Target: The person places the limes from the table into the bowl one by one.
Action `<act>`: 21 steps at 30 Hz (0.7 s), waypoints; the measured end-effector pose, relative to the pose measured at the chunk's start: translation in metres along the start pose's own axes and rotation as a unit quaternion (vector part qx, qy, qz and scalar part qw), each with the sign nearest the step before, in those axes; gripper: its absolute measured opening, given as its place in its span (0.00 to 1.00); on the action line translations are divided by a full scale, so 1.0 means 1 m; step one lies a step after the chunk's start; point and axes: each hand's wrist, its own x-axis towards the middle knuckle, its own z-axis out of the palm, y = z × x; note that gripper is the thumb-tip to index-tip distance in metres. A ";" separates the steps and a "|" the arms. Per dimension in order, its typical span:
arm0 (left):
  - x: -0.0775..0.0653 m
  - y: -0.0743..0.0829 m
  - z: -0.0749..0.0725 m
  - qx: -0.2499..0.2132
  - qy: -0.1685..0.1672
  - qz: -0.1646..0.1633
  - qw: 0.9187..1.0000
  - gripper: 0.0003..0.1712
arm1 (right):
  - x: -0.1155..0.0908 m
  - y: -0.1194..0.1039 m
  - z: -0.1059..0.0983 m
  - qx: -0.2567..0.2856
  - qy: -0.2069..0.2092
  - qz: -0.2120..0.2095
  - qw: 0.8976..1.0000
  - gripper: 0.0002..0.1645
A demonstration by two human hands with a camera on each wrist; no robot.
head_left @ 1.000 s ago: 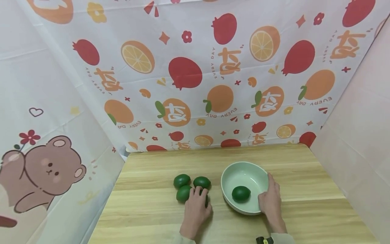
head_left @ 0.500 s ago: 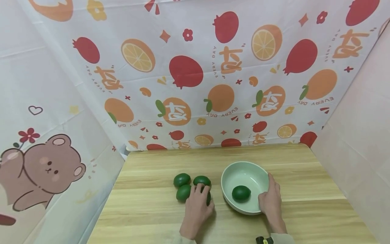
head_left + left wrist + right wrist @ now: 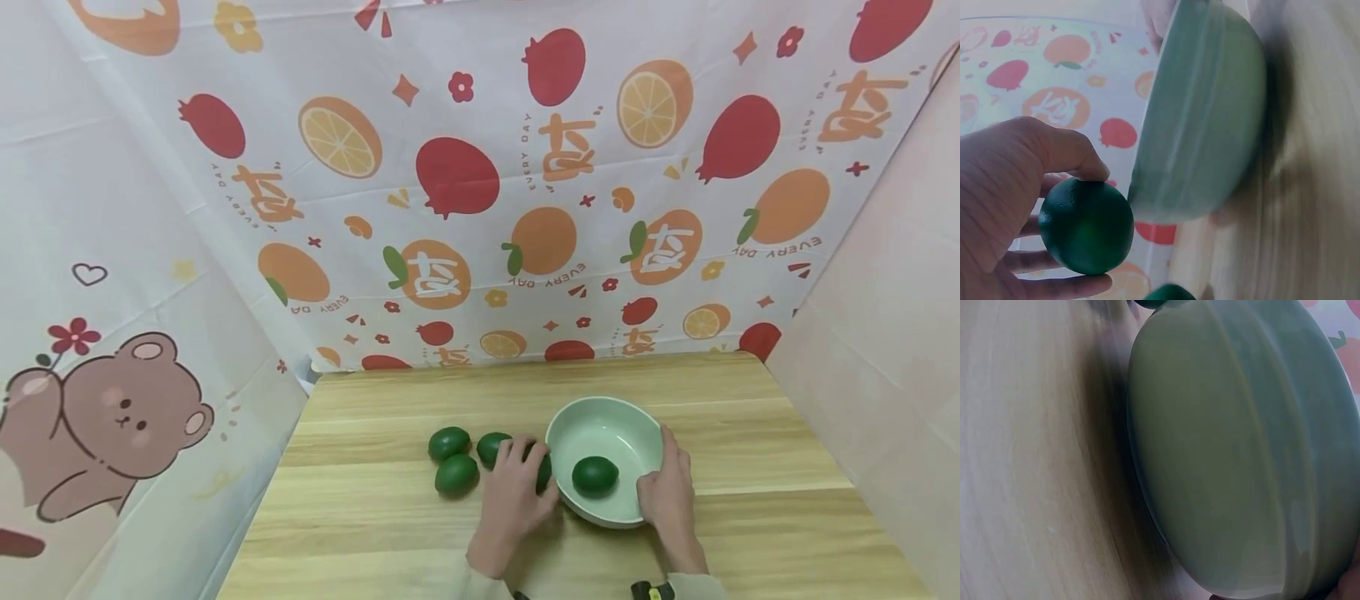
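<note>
My left hand (image 3: 513, 500) grips a dark green lime (image 3: 544, 472) beside the left rim of a pale green bowl (image 3: 626, 442). In the left wrist view the thumb and fingers of that hand hold the lime (image 3: 1087, 226), which looks raised off the table near the bowl's side (image 3: 1204, 119). My right hand (image 3: 670, 496) holds the bowl's right rim, thumb on the inner side and fingers outside. One lime (image 3: 595, 476) lies in the bowl. The right wrist view shows mostly the bowl's outer wall (image 3: 1222, 450), with a bit of the hand at the lower right corner.
Left of the bowl, three more limes lie on the wooden table (image 3: 360, 500): a rear one (image 3: 449, 442), a nearer one (image 3: 456, 475) and one beside my left fingers (image 3: 492, 447). A fruit-print cloth (image 3: 480, 250) hangs behind the table, with more cloth at both sides.
My left hand has moved right with a lime from the group toward the bowl's left rim. The right hand and the bowl have stayed in place.
</note>
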 end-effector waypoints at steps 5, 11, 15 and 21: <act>0.007 0.012 0.004 -0.018 0.013 0.022 1.000 0.20 | 0.000 0.001 0.001 0.001 0.008 0.004 1.000 0.53; 0.014 0.026 0.007 -0.025 0.010 0.049 0.998 0.21 | 0.000 0.000 0.000 0.004 0.005 0.002 1.000 0.53; 0.016 0.032 0.011 -0.017 0.011 0.065 0.998 0.20 | 0.000 0.001 -0.001 0.001 0.003 0.002 1.000 0.53; 0.017 0.037 0.018 -0.016 0.011 0.077 0.997 0.20 | 0.000 0.002 0.000 0.000 0.006 -0.004 1.000 0.53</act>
